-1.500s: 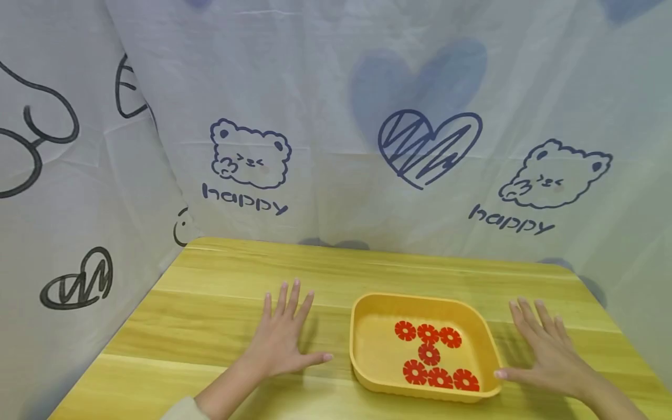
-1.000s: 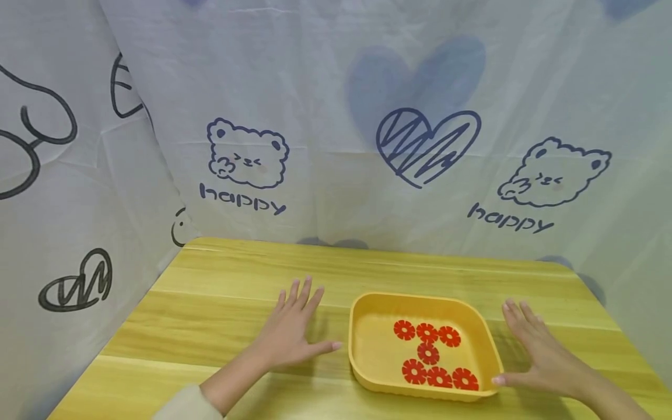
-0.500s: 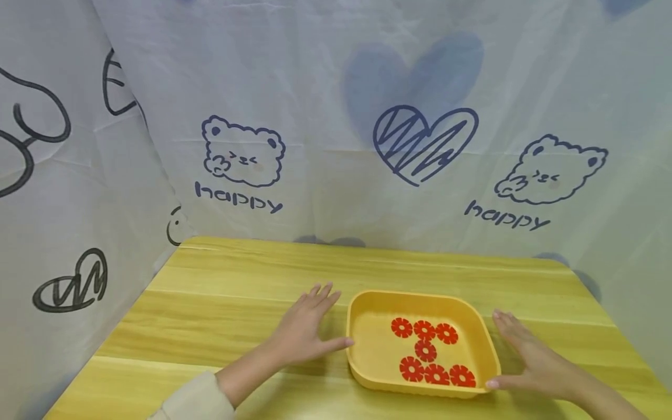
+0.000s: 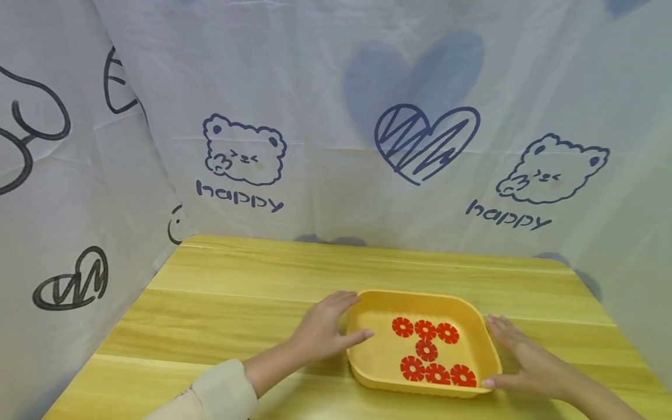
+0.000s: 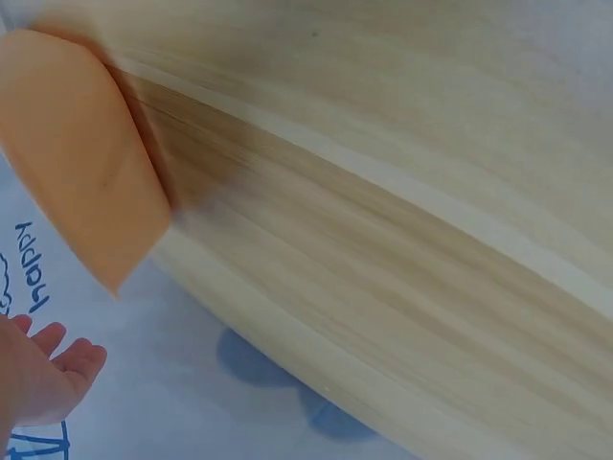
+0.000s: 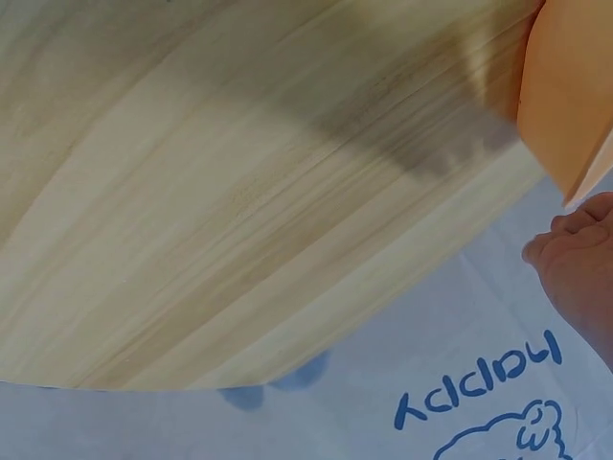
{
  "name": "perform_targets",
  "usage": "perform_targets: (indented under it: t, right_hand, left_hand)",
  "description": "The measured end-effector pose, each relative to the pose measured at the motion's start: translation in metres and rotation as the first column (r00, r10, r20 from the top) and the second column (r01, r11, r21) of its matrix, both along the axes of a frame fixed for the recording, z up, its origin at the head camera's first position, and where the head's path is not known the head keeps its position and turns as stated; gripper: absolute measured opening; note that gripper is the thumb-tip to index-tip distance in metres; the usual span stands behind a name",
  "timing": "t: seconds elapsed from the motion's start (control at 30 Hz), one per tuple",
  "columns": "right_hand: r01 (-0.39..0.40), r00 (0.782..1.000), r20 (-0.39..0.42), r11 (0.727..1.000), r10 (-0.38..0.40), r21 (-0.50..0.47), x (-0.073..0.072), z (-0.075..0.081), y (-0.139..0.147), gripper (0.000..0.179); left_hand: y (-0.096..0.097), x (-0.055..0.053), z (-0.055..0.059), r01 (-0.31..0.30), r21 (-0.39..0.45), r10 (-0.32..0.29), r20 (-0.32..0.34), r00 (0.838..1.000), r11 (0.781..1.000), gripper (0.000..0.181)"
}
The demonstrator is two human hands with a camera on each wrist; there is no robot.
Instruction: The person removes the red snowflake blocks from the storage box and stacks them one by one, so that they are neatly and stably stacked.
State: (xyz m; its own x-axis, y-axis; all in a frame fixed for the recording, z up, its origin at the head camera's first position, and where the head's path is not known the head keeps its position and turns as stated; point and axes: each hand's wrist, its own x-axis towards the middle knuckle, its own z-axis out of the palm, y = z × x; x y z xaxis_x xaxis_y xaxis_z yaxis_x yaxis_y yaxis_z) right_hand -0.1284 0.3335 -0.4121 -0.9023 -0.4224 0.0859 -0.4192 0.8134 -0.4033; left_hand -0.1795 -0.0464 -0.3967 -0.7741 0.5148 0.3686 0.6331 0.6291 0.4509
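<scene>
A shallow yellow plastic tray (image 4: pixel 375 382) sits on the table, and the left wrist view catches one side wall of the tray (image 5: pixel 86 153). On its floor lie several red notched discs (image 4: pixel 426 350), laid out like a letter I. My left hand (image 4: pixel 320 329) is at the left rim, with the fingers bent over it and the thumb spread toward the inside. At the right rim is my right hand (image 4: pixel 535 364), its thumb tip by the front right corner and its fingers along the side wall. Both hands look relaxed, with nothing pinched.
The yellow wood-grain table (image 4: pixel 220 303) spreads around the tray. Behind it hangs a pale cloth (image 4: pixel 325 105) printed with bears and hearts, and another cloth (image 4: pixel 52 221) hangs on the left side.
My left hand has moved right from the bare tabletop to the tray's left rim, its fingers bending. My right hand has edged left against the right side. The tray and discs stay put.
</scene>
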Motion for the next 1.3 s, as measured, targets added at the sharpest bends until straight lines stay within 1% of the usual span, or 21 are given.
perform_targets:
  t: [0.07, 0.13, 0.27, 0.4, 0.57, 0.77, 0.83, 0.93, 1.13, 1.3]
  right_hand:
    - [-0.018, 0.999, -0.026, 1.000, 0.019, 0.018, 0.000, -0.001, 0.001, 0.099]
    - [-0.028, 0.999, -0.041, 0.999, 0.029, 0.034, -0.001, -0.001, 0.001, 0.099]
    - [-0.030, 0.999, -0.016, 0.999, 0.031, 0.040, -0.003, 0.000, 0.002, 0.098]
    - [-0.034, 0.999, -0.002, 0.999, 0.034, 0.039, -0.003, -0.001, 0.003, 0.098]
    - [-0.031, 0.999, 0.030, 0.999, 0.030, 0.019, -0.003, -0.003, 0.002, 0.099]
    - [-0.029, 0.999, 0.042, 1.000, 0.028, 0.006, -0.003, -0.006, 0.002, 0.099]
    - [-0.029, 0.999, 0.045, 1.000, 0.029, 0.003, -0.003, -0.007, 0.001, 0.099]
    - [-0.028, 0.998, 0.056, 1.000, 0.028, -0.005, -0.003, -0.007, 0.001, 0.098]
    - [-0.024, 0.997, 0.072, 1.000, 0.025, -0.018, -0.004, -0.006, 0.000, 0.097]
    - [-0.023, 0.997, 0.075, 1.000, 0.024, -0.014, -0.004, -0.005, -0.001, 0.098]
  left_hand:
    - [0.004, -0.001, 0.000, 0.009, -0.005, -0.009, 0.024, 1.000, 1.000, 0.062]
    - [0.008, -0.001, 0.000, 0.017, -0.008, -0.017, 0.031, 0.999, 1.000, 0.061]
    - [0.015, -0.003, -0.002, 0.037, 0.004, -0.037, 0.024, 0.999, 0.999, 0.059]
    - [0.022, -0.004, -0.003, 0.037, -0.004, -0.037, 0.023, 0.999, 0.999, 0.059]
    - [0.032, -0.004, -0.004, 0.040, 0.012, -0.040, 0.069, 0.997, 0.999, 0.059]
    - [0.046, -0.005, -0.010, 0.057, 0.029, -0.059, 0.079, 0.995, 0.998, 0.058]
    - [0.050, -0.006, -0.012, 0.057, 0.045, -0.061, 0.094, 0.994, 0.997, 0.058]
    - [0.056, -0.008, -0.015, 0.053, 0.057, -0.060, 0.121, 0.991, 0.997, 0.057]
    - [0.064, -0.014, -0.021, 0.051, 0.071, -0.061, 0.147, 0.987, 0.996, 0.056]
    - [0.071, -0.017, -0.024, 0.046, 0.080, -0.059, 0.168, 0.984, 0.996, 0.055]
